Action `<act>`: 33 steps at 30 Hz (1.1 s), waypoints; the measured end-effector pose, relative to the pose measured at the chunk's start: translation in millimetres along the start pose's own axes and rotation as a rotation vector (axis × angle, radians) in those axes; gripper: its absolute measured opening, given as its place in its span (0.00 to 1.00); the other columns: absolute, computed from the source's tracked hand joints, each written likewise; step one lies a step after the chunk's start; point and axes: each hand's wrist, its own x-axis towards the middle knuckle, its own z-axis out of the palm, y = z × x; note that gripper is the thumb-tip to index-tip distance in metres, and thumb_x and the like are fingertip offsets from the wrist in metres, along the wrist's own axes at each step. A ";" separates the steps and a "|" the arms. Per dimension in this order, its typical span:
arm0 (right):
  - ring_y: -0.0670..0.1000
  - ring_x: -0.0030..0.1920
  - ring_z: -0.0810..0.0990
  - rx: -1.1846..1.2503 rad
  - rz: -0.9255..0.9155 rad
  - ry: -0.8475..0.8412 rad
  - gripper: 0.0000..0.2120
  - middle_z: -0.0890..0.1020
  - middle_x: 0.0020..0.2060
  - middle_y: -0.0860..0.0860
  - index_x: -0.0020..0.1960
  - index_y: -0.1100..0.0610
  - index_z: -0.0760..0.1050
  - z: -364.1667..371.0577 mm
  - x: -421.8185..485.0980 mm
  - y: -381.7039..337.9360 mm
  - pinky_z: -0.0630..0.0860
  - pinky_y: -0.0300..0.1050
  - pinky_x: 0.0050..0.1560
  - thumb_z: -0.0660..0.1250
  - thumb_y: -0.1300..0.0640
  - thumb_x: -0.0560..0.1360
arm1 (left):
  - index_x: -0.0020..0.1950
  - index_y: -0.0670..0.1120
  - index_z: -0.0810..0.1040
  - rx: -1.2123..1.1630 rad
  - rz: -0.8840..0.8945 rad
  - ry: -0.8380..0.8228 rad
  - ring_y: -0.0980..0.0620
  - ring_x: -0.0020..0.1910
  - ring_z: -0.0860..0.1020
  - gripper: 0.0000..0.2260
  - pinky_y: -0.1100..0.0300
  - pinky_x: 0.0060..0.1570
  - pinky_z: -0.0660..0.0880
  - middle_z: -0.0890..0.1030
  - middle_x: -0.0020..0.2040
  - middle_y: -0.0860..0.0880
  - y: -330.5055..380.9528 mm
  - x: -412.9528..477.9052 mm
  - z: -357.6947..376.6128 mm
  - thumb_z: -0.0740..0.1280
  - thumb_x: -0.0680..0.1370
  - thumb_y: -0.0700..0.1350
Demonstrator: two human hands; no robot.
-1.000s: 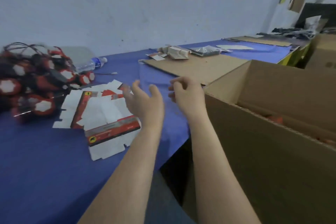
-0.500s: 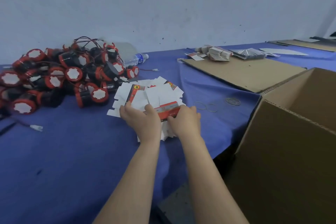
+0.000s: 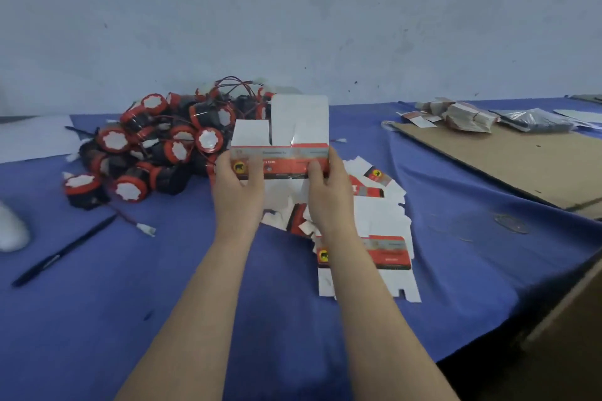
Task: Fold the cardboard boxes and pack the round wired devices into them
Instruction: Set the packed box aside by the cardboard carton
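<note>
A black pen (image 3: 62, 251) lies at the left of the frame on the blue-covered table (image 3: 163, 303), below a heap of round wired devices (image 3: 156, 146) (red rims, black bodies). At centre, the left hand (image 3: 237, 189) and right hand (image 3: 330, 192) each pinch one end of a flat cardboard box (image 3: 286, 146), held upright, thumbs on its red band. More flat boxes (image 3: 378, 228) lie lower right; a brown cardboard sheet (image 3: 508, 159) fills the upper right.

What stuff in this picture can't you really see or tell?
All in the head view:
Flat box, held by left hand and right hand: print too small and blurred to read.
Pile of round devices: the box hides some, so no count.
White thing: cut off by the left edge.
Brown carton: cut off by the right edge, inside unseen.
</note>
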 end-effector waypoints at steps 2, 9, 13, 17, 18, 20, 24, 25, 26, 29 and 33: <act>0.44 0.55 0.75 0.049 -0.048 -0.049 0.17 0.77 0.57 0.44 0.70 0.52 0.66 36.3 -1.6 -3.5 0.71 0.36 0.55 0.56 0.53 0.82 | 0.62 0.51 0.68 0.011 0.022 0.035 0.56 0.56 0.76 0.12 0.66 0.49 0.72 0.76 0.54 0.59 -9.6 9.6 -20.0 0.63 0.80 0.51; 0.34 0.57 0.75 0.216 -0.068 -0.319 0.22 0.77 0.57 0.41 0.66 0.51 0.66 120.8 -19.4 12.3 0.71 0.30 0.55 0.64 0.43 0.76 | 0.68 0.56 0.59 0.062 0.073 0.135 0.64 0.61 0.70 0.18 0.58 0.65 0.68 0.69 0.61 0.64 -48.5 23.0 -83.4 0.54 0.79 0.57; 0.41 0.61 0.76 0.259 -0.042 -0.409 0.27 0.77 0.61 0.43 0.67 0.48 0.64 140.1 -33.1 28.6 0.74 0.36 0.58 0.69 0.42 0.73 | 0.68 0.60 0.58 0.040 0.034 0.096 0.81 0.53 0.67 0.16 0.79 0.51 0.65 0.65 0.58 0.71 -61.9 21.3 -92.9 0.52 0.80 0.56; 0.32 0.49 0.79 0.230 0.000 -0.421 0.20 0.81 0.48 0.34 0.61 0.44 0.68 150.6 -42.9 30.7 0.72 0.25 0.42 0.68 0.41 0.73 | 0.68 0.61 0.64 0.013 -0.038 0.027 0.74 0.49 0.74 0.13 0.79 0.42 0.70 0.73 0.54 0.67 -64.5 18.7 -86.5 0.53 0.84 0.49; 0.32 0.47 0.79 0.243 0.021 -0.376 0.18 0.81 0.47 0.36 0.60 0.47 0.68 149.5 -41.1 30.8 0.72 0.25 0.41 0.68 0.43 0.74 | 0.66 0.63 0.65 0.011 -0.038 0.022 0.75 0.48 0.74 0.13 0.79 0.42 0.69 0.73 0.53 0.67 -63.8 17.6 -86.6 0.53 0.84 0.49; 0.32 0.44 0.79 0.243 0.073 -0.287 0.13 0.80 0.45 0.37 0.57 0.47 0.70 142.2 -33.5 29.9 0.72 0.25 0.38 0.66 0.44 0.76 | 0.62 0.65 0.66 0.035 -0.011 0.005 0.78 0.51 0.72 0.12 0.80 0.46 0.69 0.73 0.54 0.68 -63.4 16.9 -88.5 0.55 0.84 0.49; 0.36 0.47 0.81 0.238 0.161 -0.277 0.14 0.83 0.46 0.41 0.53 0.46 0.77 123.9 -23.2 33.5 0.76 0.29 0.44 0.60 0.39 0.77 | 0.63 0.58 0.71 0.010 -0.065 -0.042 0.72 0.51 0.76 0.11 0.69 0.51 0.75 0.77 0.55 0.63 -63.9 20.3 -93.4 0.60 0.81 0.53; 0.41 0.50 0.81 0.237 0.201 -0.300 0.17 0.83 0.49 0.44 0.55 0.47 0.77 122.1 -22.6 34.3 0.77 0.35 0.50 0.58 0.38 0.77 | 0.64 0.57 0.71 -0.029 -0.097 -0.057 0.73 0.47 0.76 0.12 0.71 0.46 0.75 0.78 0.53 0.62 -63.9 21.3 -93.7 0.62 0.80 0.53; 0.45 0.53 0.81 0.224 0.241 -0.322 0.19 0.83 0.51 0.45 0.55 0.47 0.77 121.2 -21.9 35.7 0.77 0.42 0.54 0.56 0.36 0.77 | 0.64 0.56 0.71 -0.069 -0.130 -0.071 0.73 0.44 0.77 0.13 0.73 0.41 0.74 0.79 0.52 0.62 -63.7 21.9 -93.8 0.63 0.80 0.53; 0.46 0.51 0.82 0.283 0.339 -0.375 0.19 0.83 0.52 0.47 0.51 0.44 0.76 117.2 -19.5 32.0 0.77 0.44 0.53 0.52 0.35 0.78 | 0.64 0.60 0.70 -0.092 -0.193 -0.075 0.65 0.48 0.79 0.15 0.71 0.38 0.75 0.81 0.52 0.59 -66.2 21.9 -93.2 0.64 0.78 0.56; 0.27 0.41 0.77 0.375 0.296 -0.498 0.09 0.78 0.57 0.42 0.58 0.40 0.72 111.3 -16.6 25.7 0.74 0.26 0.40 0.55 0.48 0.83 | 0.68 0.57 0.70 -0.190 -0.243 0.071 0.57 0.52 0.80 0.19 0.62 0.41 0.79 0.81 0.54 0.55 -66.6 24.5 -94.9 0.64 0.78 0.58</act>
